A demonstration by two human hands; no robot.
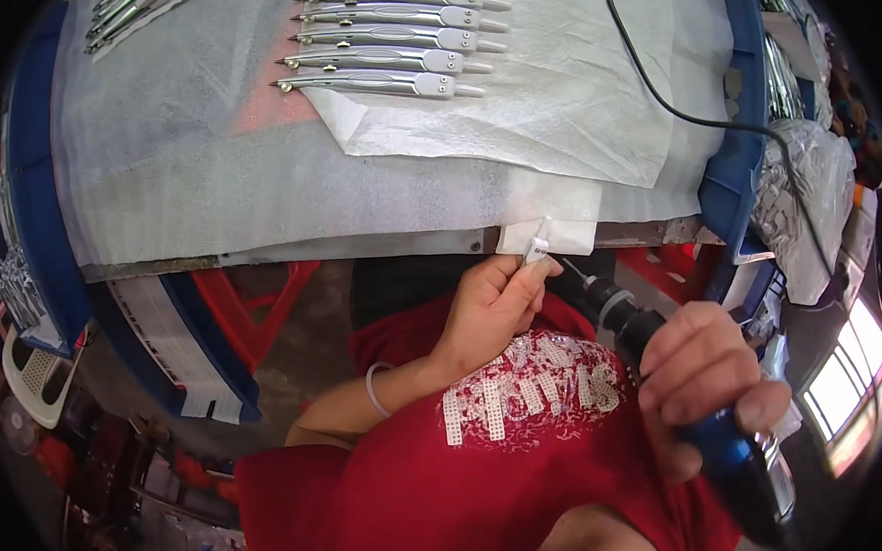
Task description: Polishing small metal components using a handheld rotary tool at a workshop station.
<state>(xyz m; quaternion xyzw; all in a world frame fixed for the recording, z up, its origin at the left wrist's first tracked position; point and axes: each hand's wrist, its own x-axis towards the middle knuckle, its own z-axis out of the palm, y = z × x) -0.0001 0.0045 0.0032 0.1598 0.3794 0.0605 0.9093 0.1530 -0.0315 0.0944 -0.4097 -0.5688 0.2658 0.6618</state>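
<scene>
Steadiness seems to matter most at frame centre, where the left hand [490,308] pinches a small white part [536,250] at the desk [290,251] edge and the right hand [703,371] grips the blue rotary tool [666,373], whose tip should meet it squarely.

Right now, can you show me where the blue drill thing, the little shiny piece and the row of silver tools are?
Blue rotary tool [721,440], head view, on its blue body.
Small silver part [536,249], head view, on its tip above the left hand's fingers.
Row of silver tools [389,41], head view, on a middle tool's handle.
</scene>
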